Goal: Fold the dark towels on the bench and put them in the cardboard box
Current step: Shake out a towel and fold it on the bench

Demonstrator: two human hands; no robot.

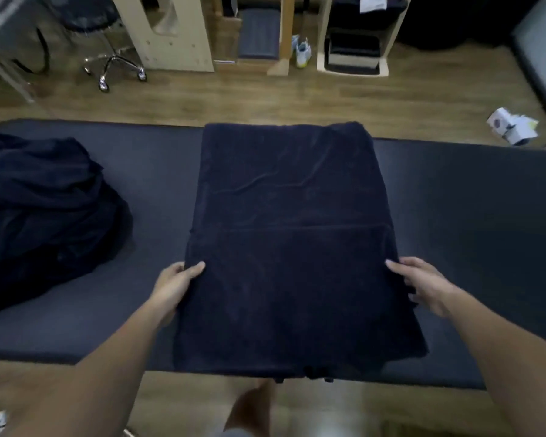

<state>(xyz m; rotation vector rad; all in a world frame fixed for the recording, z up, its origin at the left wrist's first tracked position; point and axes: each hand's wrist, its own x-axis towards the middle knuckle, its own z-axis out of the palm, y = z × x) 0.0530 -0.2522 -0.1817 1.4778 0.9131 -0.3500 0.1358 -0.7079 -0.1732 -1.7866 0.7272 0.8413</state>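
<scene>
A dark navy towel (290, 216) lies spread across the middle of the dark bench (470, 216), with its near part folded over so a fold edge runs across it. My left hand (174, 285) grips the towel's left edge, thumb on top. My right hand (423, 285) holds the right edge at the same height. A heap of unfolded dark towels (44, 209) lies on the bench at the left. No cardboard box shows in this view.
Beyond the bench is wooden floor (297, 99), a wheeled stool (114, 58) at far left, pale wooden shelving (353, 42) at the back, and small white boxes (514, 127) on the floor at the right. My legs show below the bench's near edge.
</scene>
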